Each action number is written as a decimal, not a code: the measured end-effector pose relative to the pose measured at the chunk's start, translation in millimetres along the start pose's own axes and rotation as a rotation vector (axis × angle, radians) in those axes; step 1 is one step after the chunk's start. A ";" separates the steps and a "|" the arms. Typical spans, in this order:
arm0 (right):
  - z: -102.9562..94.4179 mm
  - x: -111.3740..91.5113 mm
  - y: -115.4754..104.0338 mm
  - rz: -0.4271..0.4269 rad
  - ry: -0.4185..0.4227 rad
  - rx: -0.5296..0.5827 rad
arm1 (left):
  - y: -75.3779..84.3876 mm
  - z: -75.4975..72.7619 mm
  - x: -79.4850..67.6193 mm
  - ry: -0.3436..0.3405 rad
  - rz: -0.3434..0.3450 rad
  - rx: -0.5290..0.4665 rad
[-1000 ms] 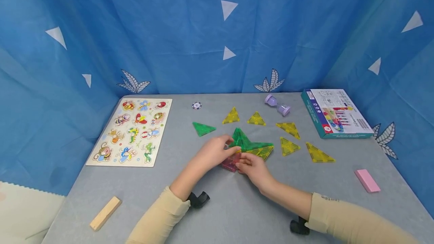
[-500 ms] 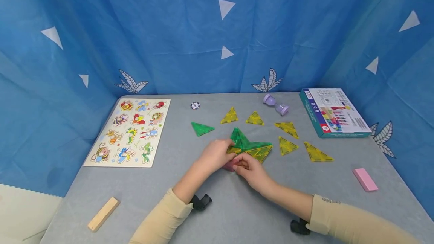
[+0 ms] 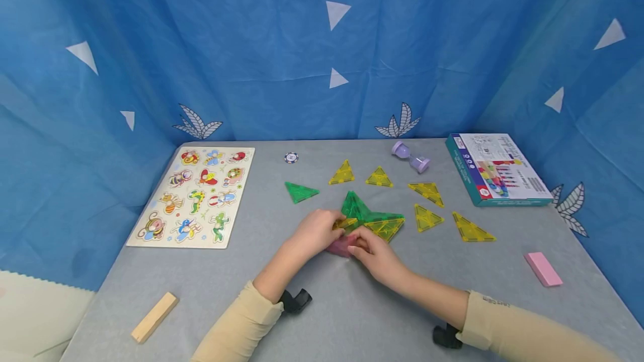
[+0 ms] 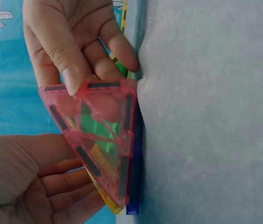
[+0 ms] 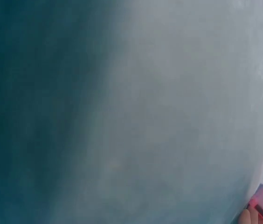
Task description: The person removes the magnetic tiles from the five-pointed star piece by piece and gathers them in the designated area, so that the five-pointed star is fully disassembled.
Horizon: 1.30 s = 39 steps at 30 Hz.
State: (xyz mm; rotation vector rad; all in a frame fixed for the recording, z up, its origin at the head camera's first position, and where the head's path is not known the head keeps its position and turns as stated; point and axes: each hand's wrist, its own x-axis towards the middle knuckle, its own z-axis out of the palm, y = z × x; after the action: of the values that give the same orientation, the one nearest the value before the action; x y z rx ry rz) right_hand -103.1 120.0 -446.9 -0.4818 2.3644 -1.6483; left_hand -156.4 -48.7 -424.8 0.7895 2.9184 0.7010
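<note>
A star-like build of see-through magnetic tiles lies mid-table, with green points (image 3: 374, 215) and yellow triangles (image 3: 384, 229). My left hand (image 3: 316, 233) grips its near-left side, thumb and fingers about a yellow triangular magnetic tile (image 3: 347, 224). Low at the front is a pink triangular magnetic tile (image 3: 340, 246), pinched by my right hand (image 3: 378, 256). In the left wrist view the right thumb lies on the upper edge of the pink tile (image 4: 106, 135); left fingers pass behind it. A blue tile edge (image 4: 134, 186) shows beneath. The right wrist view catches only fingertips (image 5: 245, 216) and a pink corner.
Around the build lie loose yellow triangles (image 3: 342, 172) and one green triangle (image 3: 302, 191). Farther out are an insect puzzle board (image 3: 191, 197), poker chip (image 3: 290, 157), purple sand timer (image 3: 411, 156), boxed set (image 3: 498, 169), pink block (image 3: 543, 269) and wooden block (image 3: 154, 317).
The pink tile has tipped lower toward the table at the front of the build, and a yellow tile shows between the hands. Both hands have shifted only slightly.
</note>
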 end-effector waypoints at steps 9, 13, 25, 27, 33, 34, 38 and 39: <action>-0.1 -4.4 -1.5 -0.033 -0.082 -0.202 | -6.0 7.0 -0.4 0.014 0.013 -0.033; -11.9 -13.2 -8.1 -0.017 -0.110 -0.167 | -7.5 8.9 -1.2 0.018 0.016 -0.053; -151.5 -89.3 17.9 0.205 0.072 -0.019 | -10.4 6.8 -1.3 -0.004 -0.011 -0.073; -165.5 -99.0 27.4 0.302 0.071 0.024 | -11.3 5.6 -2.2 -0.001 -0.009 -0.067; -171.3 -97.6 44.4 0.459 0.033 0.134 | -11.9 3.7 -3.7 0.014 -0.008 -0.060; -169.6 -93.8 45.2 0.458 0.029 0.148 | -11.9 3.9 -3.6 0.013 -0.009 -0.058; -165.0 -80.9 44.5 0.435 0.013 0.166 | -10.2 5.2 -3.8 0.009 -0.008 -0.056; -165.1 -78.9 44.2 0.431 0.007 0.161 | -9.4 5.4 -3.8 0.008 -0.006 -0.056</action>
State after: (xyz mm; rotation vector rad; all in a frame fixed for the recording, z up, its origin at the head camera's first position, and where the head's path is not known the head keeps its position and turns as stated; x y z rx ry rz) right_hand -96.0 307.5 -431.5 0.0629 2.1212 -1.6107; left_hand -156.7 -55.5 -434.1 0.7735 2.8932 0.7828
